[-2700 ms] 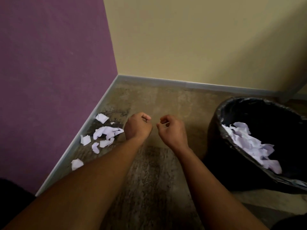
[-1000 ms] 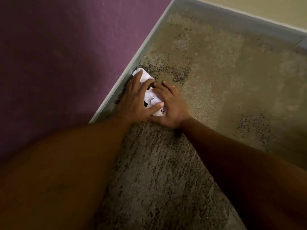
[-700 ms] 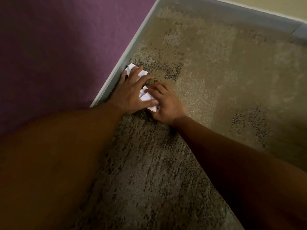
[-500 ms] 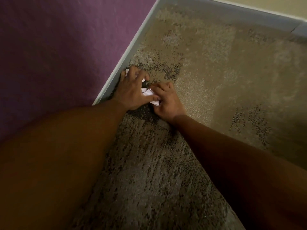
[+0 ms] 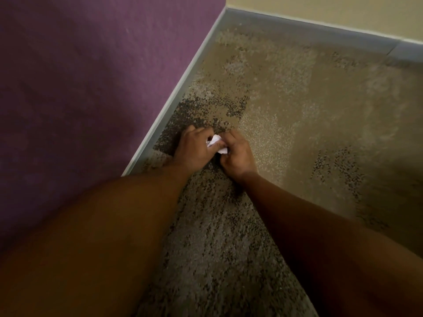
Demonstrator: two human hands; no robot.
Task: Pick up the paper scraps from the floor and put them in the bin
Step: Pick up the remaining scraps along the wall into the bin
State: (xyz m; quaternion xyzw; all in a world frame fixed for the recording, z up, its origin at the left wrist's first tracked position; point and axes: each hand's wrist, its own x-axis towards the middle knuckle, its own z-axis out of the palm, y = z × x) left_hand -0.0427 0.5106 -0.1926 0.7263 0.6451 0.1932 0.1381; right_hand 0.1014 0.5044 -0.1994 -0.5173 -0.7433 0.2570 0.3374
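White paper scraps [image 5: 215,143] are bunched together between my two hands, low over the speckled carpet near the purple wall's skirting. My left hand [image 5: 194,149] curls around the scraps from the left, and my right hand [image 5: 237,154] closes on them from the right. Only a small white patch shows between the fingers; the rest of the paper is hidden inside the hands. No loose scraps show on the carpet around my hands. The bin is out of view.
The purple wall [image 5: 91,76] and its grey skirting [image 5: 183,81] run diagonally on the left. A cream wall [image 5: 343,12] with grey skirting closes the far side. Mottled brown carpet [image 5: 309,110] stretches to the right of my hands.
My hands went down from mid-air onto the scraps by the skirting, raked them together and closed on the bunch. The view tilted down and the bin left the frame.
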